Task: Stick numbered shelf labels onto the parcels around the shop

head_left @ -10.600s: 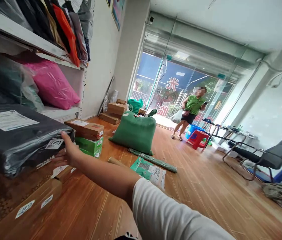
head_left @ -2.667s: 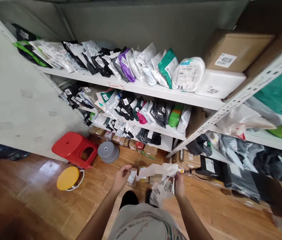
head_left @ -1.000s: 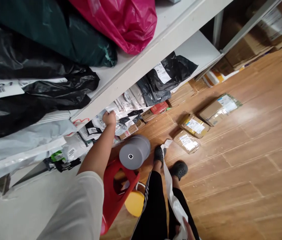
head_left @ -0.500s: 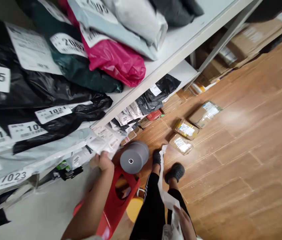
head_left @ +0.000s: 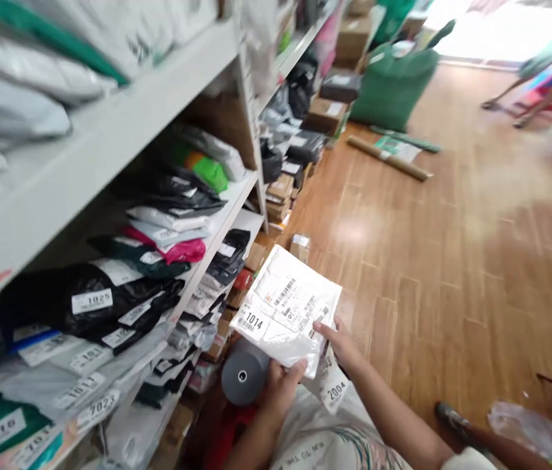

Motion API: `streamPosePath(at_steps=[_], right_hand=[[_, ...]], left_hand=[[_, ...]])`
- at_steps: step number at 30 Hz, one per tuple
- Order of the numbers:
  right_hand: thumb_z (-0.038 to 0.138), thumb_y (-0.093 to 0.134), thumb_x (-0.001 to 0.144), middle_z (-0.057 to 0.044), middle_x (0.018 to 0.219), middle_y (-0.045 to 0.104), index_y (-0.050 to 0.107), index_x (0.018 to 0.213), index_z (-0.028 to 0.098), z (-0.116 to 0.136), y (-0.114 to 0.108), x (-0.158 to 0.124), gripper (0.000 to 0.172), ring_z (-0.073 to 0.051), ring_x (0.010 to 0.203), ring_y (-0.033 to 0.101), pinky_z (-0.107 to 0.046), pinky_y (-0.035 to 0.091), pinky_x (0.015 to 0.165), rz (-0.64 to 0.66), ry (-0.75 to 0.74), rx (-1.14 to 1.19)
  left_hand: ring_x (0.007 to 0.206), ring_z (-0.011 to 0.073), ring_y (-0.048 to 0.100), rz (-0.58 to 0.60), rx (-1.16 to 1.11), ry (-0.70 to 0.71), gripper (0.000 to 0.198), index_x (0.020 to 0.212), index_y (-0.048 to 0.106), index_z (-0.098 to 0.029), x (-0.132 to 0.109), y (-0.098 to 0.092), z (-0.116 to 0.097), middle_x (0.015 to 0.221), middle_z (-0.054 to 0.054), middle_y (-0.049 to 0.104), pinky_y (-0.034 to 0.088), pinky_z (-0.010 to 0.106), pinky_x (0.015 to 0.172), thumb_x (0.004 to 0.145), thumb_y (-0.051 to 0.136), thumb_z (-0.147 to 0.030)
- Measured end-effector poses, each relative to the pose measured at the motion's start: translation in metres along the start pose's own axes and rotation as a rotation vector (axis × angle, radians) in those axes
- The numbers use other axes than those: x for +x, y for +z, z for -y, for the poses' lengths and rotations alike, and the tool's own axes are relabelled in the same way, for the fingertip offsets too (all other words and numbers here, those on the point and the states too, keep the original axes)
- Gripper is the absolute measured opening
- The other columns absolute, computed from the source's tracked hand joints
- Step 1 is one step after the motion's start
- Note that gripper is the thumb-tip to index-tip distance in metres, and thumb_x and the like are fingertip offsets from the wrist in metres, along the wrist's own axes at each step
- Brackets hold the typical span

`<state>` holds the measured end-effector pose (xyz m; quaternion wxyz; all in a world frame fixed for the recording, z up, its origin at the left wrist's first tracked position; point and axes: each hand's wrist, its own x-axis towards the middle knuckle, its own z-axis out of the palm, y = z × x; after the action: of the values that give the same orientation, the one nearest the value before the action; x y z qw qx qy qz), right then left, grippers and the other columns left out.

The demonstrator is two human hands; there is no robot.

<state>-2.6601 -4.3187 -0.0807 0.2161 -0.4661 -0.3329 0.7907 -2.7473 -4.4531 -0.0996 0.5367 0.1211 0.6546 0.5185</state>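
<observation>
A flat white parcel bag printed with a shipping label and the number 1014 is held between both hands, tilted face up. My left hand grips its lower edge, thumb on top. At the right edge, my right hand pinches the bag, thumb over the label. Below the right hand hangs a strip of number labels, one reading 2004; the bag partly hides how it is held. Left of the bag is a shelf stacked with bagged parcels, among them a black one labelled 1025.
A grey cylinder stands below the parcel, above something red. A green sack and a cardboard tube are farther along the wooden floor. A small box lies near the shelf. At lower right are a shoe and clear plastic.
The white parcel has come away from the shelf edge and is now in both hands. My right hand has risen to it from the lower part. The view has swung up along the aisle.
</observation>
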Motion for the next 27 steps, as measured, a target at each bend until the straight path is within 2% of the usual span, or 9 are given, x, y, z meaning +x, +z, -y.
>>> streamPosePath(at_steps=[3, 5, 7, 9, 13, 16, 20, 24, 27], right_hand=[[0.038, 0.082, 0.064, -0.011, 0.099, 0.074, 0.070, 0.101, 0.014, 0.073, -0.028, -0.048, 0.046, -0.027, 0.088, 0.070, -0.039, 0.055, 0.081, 0.000, -0.186, -0.046], [0.037, 0.082, 0.064, -0.010, 0.103, 0.074, 0.070, 0.103, 0.015, 0.105, -0.050, -0.081, 0.046, -0.028, 0.093, 0.070, -0.039, 0.055, 0.083, -0.035, -0.268, -0.049], [0.037, 0.082, 0.064, -0.010, 0.105, 0.074, 0.070, 0.104, 0.017, 0.125, -0.070, -0.108, 0.046, -0.028, 0.093, 0.070, -0.039, 0.056, 0.082, -0.077, -0.299, -0.009], [0.037, 0.082, 0.064, -0.009, 0.103, 0.074, 0.070, 0.102, 0.018, 0.139, -0.091, -0.128, 0.044, -0.027, 0.092, 0.071, -0.037, 0.057, 0.080, -0.121, -0.323, 0.051], [0.035, 0.083, 0.063, -0.007, 0.098, 0.075, 0.071, 0.100, 0.019, 0.171, -0.140, -0.146, 0.042, -0.026, 0.086, 0.072, -0.034, 0.058, 0.076, -0.225, -0.378, 0.171], [0.036, 0.083, 0.062, -0.006, 0.093, 0.076, 0.071, 0.097, 0.019, 0.202, -0.185, -0.143, 0.041, -0.024, 0.081, 0.072, -0.033, 0.058, 0.072, -0.286, -0.447, 0.225], [0.041, 0.082, 0.064, -0.006, 0.094, 0.076, 0.071, 0.095, 0.019, 0.240, -0.252, -0.118, 0.040, -0.023, 0.080, 0.072, -0.032, 0.057, 0.072, -0.365, -0.572, 0.248], [0.047, 0.080, 0.065, -0.008, 0.097, 0.076, 0.071, 0.095, 0.020, 0.284, -0.335, -0.093, 0.041, -0.024, 0.086, 0.071, -0.035, 0.057, 0.078, -0.400, -0.623, 0.205], [0.046, 0.081, 0.065, -0.008, 0.101, 0.075, 0.070, 0.097, 0.021, 0.330, -0.402, -0.086, 0.043, -0.024, 0.091, 0.070, -0.036, 0.056, 0.084, -0.407, -0.684, 0.141]], left_hand=[[0.109, 0.0304, 0.064, 0.084, -0.273, 0.069, 0.054, 0.107, 0.065, -0.024, -0.019, 0.025, -0.059, 0.111, 0.009, 0.072, 0.049, 0.045, 0.098, 0.059, 0.081, -0.043], [0.110, 0.0302, 0.064, 0.089, -0.406, 0.104, 0.063, 0.113, 0.063, -0.025, -0.023, 0.041, -0.102, 0.114, 0.009, 0.071, 0.051, 0.045, 0.095, 0.059, 0.080, -0.051], [0.114, 0.0298, 0.061, 0.114, -0.474, 0.114, 0.064, 0.121, 0.060, -0.023, -0.023, 0.061, -0.142, 0.118, 0.010, 0.069, 0.050, 0.044, 0.096, 0.068, 0.073, -0.055], [0.115, 0.0291, 0.061, 0.170, -0.439, 0.092, 0.063, 0.126, 0.058, -0.021, -0.021, 0.084, -0.173, 0.117, 0.010, 0.070, 0.049, 0.043, 0.099, 0.070, 0.076, -0.043], [0.108, 0.0289, 0.065, 0.322, -0.308, 0.010, 0.068, 0.130, 0.056, -0.019, -0.014, 0.151, -0.204, 0.108, 0.009, 0.073, 0.048, 0.044, 0.100, 0.067, 0.081, -0.025], [0.110, 0.0275, 0.065, 0.397, -0.342, 0.013, 0.069, 0.130, 0.055, -0.022, -0.009, 0.220, -0.205, 0.114, 0.008, 0.072, 0.048, 0.043, 0.101, 0.067, 0.082, -0.029], [0.115, 0.0267, 0.062, 0.476, -0.352, -0.016, 0.069, 0.128, 0.057, -0.024, 0.006, 0.333, -0.203, 0.120, 0.008, 0.069, 0.045, 0.043, 0.105, 0.065, 0.084, -0.032], [0.116, 0.0263, 0.061, 0.434, -0.275, 0.063, 0.061, 0.123, 0.062, -0.020, 0.038, 0.454, -0.216, 0.117, 0.008, 0.071, 0.042, 0.043, 0.107, 0.067, 0.083, -0.032], [0.113, 0.0269, 0.063, 0.467, -0.208, 0.153, 0.058, 0.119, 0.065, -0.017, 0.065, 0.536, -0.229, 0.112, 0.009, 0.072, 0.044, 0.043, 0.106, 0.067, 0.083, -0.034]])
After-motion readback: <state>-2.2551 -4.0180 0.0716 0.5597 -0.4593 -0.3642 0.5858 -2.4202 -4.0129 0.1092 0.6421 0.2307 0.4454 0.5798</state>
